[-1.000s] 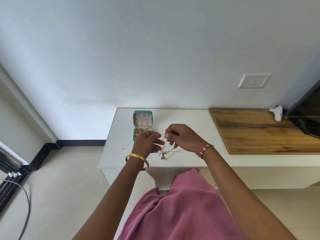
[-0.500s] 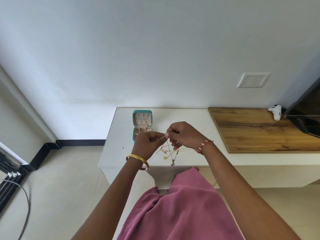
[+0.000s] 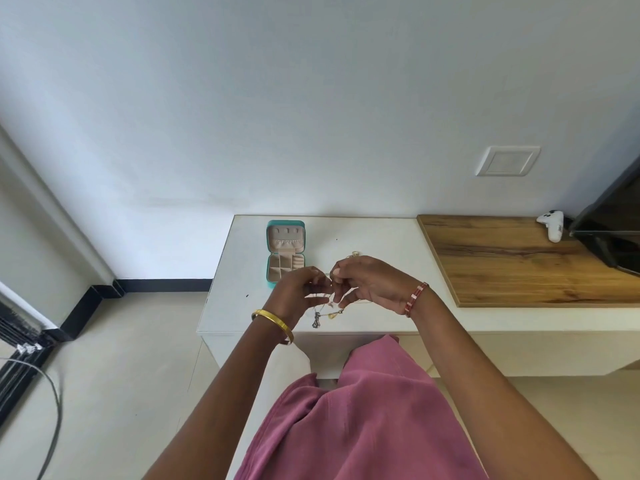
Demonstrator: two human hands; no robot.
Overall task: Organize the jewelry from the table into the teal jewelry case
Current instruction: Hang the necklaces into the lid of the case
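The teal jewelry case [image 3: 285, 225] lies open on the white table [image 3: 242, 258], its beige compartments showing. Just right of it, my left hand [image 3: 298, 292] and my right hand [image 3: 367, 282] pinch a thin necklace chain [image 3: 323, 310] between their fingertips, held a little above the table. A small silver pendant [image 3: 316, 323] and a gold charm [image 3: 331, 316] dangle below the hands. Another bit of gold jewelry [image 3: 355, 253] peeks out on the table behind my right hand. Other chains under the hands are mostly hidden.
A wooden board [image 3: 512, 261] covers the table's right part. A white game controller [image 3: 553, 225] and a dark screen [image 3: 616, 216] stand at the far right. Cables [image 3: 52, 410] trail on the floor at left. Pink cloth [image 3: 363, 427] covers my lap.
The hands have drawn closer together and lifted the chain slightly. The pendants, spread near the table edge before, now hang bunched beneath my fingers.
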